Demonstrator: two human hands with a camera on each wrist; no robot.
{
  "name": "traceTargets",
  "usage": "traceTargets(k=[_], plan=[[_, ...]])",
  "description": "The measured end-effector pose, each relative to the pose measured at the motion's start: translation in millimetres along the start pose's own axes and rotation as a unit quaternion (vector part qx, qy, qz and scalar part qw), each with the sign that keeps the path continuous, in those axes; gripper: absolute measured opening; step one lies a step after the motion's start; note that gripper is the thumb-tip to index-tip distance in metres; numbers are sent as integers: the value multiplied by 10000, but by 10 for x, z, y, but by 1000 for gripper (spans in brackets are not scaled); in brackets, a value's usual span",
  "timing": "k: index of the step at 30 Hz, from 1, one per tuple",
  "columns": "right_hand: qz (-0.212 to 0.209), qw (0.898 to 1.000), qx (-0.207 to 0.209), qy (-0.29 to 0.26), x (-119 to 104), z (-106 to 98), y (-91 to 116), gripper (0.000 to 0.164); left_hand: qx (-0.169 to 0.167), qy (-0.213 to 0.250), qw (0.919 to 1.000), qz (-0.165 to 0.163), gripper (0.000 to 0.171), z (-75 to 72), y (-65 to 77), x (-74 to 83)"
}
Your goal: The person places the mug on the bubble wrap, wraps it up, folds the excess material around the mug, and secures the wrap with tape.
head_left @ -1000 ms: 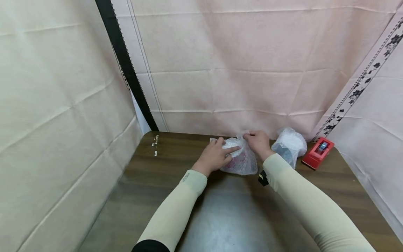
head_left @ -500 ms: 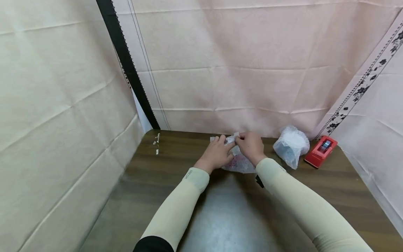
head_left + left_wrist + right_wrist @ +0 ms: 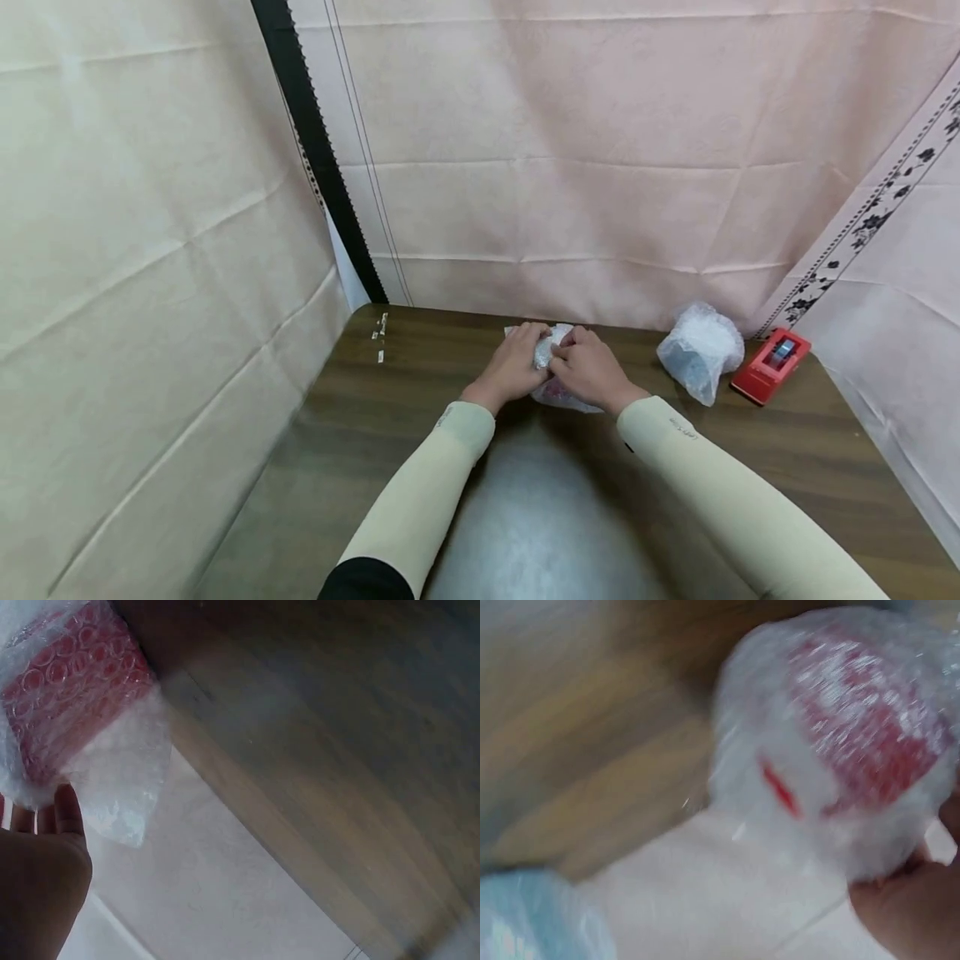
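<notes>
A red item [image 3: 71, 690] lies inside clear bubble wrap [image 3: 120, 772] on the brown table, between the two hands. My left hand [image 3: 514, 365] grips the bundle from its left side, fingers over its far edge. In the left wrist view its fingertips [image 3: 67, 810] touch the wrap's edge. My right hand [image 3: 592, 367] pinches the wrap on the right, close to the left hand. The right wrist view is blurred, but shows the rounded, wrapped bundle [image 3: 855, 727] against the right fingers. Both hands hide much of it in the head view.
To the right stands another bubble-wrapped bundle [image 3: 701, 350], bluish inside. Beside it lies a red tape dispenser [image 3: 771, 365]. Small pieces of tape [image 3: 380, 357] stick to the table's far left corner. Pale cloth hangs [image 3: 585, 167] close behind the table's far edge.
My right hand has moved left and down, bringing the wrap's right side over the bundle towards my left hand. The left hand's spread fingers have drawn in. The view has shifted slightly.
</notes>
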State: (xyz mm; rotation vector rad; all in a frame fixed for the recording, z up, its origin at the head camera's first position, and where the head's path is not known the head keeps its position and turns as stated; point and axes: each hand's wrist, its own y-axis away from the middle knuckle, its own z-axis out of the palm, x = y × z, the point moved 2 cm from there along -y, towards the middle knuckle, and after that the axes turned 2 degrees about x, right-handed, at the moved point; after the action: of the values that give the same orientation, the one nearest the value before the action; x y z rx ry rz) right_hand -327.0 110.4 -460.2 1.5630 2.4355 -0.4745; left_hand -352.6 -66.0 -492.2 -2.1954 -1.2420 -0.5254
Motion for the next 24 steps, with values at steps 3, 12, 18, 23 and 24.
traceTargets(k=[3, 12, 18, 23, 24], plan=[[-243, 9994, -232, 74, 38, 3, 46, 54, -216, -4, 9996, 170, 48, -99, -23, -38], [-172, 9965, -360, -736, 135, -118, 71, 45, -695, -718, 9944, 335, 30, -208, -57, -93], [903, 9896, 370, -1057, 220, -234, 112, 42, -710, -1067, 9917, 138, 29, -119, -44, 24], [810, 9948, -248, -559, 180, -279, 112, 51, -451, -998, 9940, -46, 31, -47, -16, 127], [742, 9955, -320, -498, 168, -285, 106, 53, -404, -890, 9952, -86, 32, -52, -8, 139]])
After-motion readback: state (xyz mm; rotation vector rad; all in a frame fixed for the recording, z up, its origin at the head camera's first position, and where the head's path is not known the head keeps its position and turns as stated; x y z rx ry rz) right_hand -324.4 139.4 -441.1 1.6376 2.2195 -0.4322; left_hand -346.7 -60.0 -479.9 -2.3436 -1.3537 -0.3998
